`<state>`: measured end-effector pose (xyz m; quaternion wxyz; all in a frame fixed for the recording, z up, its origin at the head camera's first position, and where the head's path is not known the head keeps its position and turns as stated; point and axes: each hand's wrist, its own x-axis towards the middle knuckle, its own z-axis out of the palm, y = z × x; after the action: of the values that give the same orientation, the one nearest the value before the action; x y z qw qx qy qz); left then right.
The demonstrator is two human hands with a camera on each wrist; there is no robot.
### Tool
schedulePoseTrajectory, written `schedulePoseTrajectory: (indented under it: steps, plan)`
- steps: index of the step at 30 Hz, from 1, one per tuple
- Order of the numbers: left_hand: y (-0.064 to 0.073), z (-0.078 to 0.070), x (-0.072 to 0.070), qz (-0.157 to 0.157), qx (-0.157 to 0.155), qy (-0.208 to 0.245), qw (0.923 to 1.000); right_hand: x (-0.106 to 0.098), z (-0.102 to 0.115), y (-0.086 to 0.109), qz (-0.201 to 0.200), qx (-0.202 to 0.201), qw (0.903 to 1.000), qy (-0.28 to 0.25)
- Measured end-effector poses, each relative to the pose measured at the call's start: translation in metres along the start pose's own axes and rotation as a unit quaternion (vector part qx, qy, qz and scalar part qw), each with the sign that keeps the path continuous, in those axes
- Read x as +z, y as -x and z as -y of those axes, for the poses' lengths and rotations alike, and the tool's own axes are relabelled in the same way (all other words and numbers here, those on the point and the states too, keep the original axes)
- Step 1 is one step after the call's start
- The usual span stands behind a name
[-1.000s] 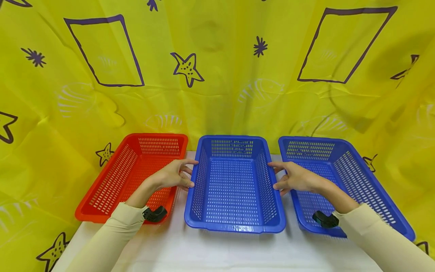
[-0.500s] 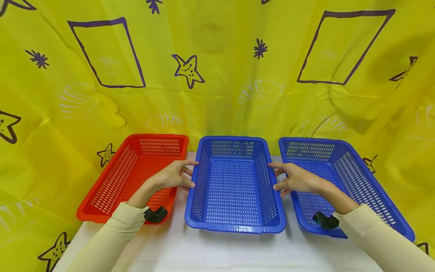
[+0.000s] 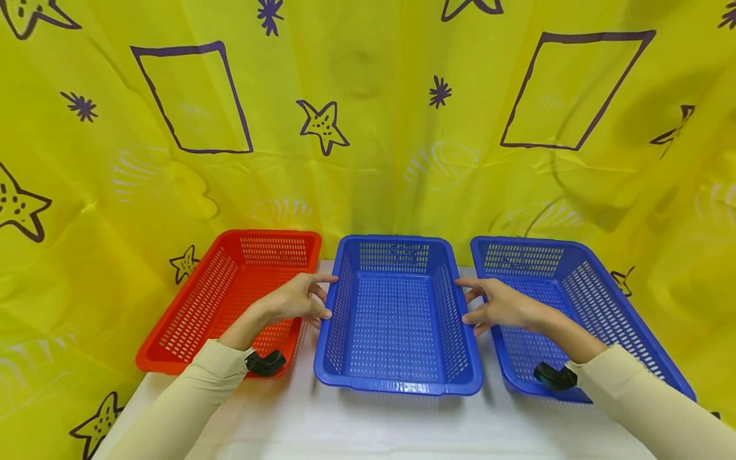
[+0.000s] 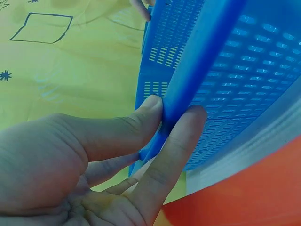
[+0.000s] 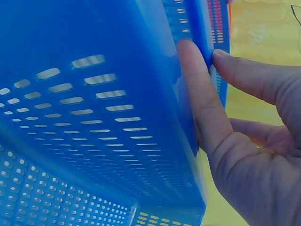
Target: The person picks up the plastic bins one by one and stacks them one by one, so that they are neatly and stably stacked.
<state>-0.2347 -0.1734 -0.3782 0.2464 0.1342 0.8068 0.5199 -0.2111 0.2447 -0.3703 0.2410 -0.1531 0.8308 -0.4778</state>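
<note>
A blue perforated plastic basket [image 3: 393, 326] sits in the middle, between my two hands in the head view. My left hand [image 3: 296, 297] pinches its left rim; the left wrist view shows the thumb [image 4: 136, 125] on the rim [image 4: 188, 70] and a finger curled beneath it. On the opposite side, my right hand [image 3: 499, 303] holds the right rim, thumb [image 5: 249, 75] on one side and a finger [image 5: 200, 89] underneath. The basket has nothing in it.
A red basket [image 3: 172, 319] stands to the left, under my left forearm. Another blue basket [image 3: 627, 306] stands close on the right, partly behind my right forearm. All rest on a white-covered table [image 3: 368, 428] before a yellow patterned curtain [image 3: 391, 191].
The head view has shifted slightly, so the curtain pattern and side baskets sit a little lower and closer in. Both hands keep the same hold on the middle basket.
</note>
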Motion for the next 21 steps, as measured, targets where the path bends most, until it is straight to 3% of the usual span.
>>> schedulePoseTrajectory:
  steps: [14, 21]
  plan:
    - [0.018, -0.02, -0.008, -0.009, 0.009, 0.006, 0.9999, -0.013, 0.011, 0.016, -0.003, -0.021, 0.9993, -0.031]
    - [0.028, -0.031, -0.017, -0.013, 0.023, 0.005, 0.9996, -0.019, 0.025, 0.024, -0.016, -0.028, 0.9994, -0.013]
